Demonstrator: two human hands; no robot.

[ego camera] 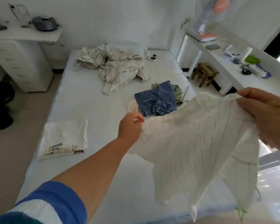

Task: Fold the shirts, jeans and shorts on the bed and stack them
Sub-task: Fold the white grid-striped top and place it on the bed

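**Checked shirt held up over the bed, ready to be laid flat**

The left hand [131,126] pinches one upper edge of the white checked shirt [192,143] between thumb and curled fingers; the right hand [265,113] grips the opposite upper edge, fingers closed round a fold of cloth; between them the fabric is spread in the air above the near end of the bed [81,97], its lower part and one sleeve hanging free (the hem reaches past the mattress edge towards the floor). Holding it by two high points lets gravity pull the cloth straight, which I judge to be the reason for the wide, raised grip; a shirt shaken out this way lies flatter when lowered.

One folded white shirt [65,138] with a printed panel lies flat near the left edge of the bed, apart from the rest; it probably marks where the stack will go. Blue denim [157,99], jeans or shorts, I cannot tell which, sits crumpled near the right side on top of a green garment [177,94]; both are unfolded. A rumpled pale sheet [113,68] is heaped towards the head of the bed.

The task seems early; the next move likely calls for lowering the shirt onto the bare mattress in front.
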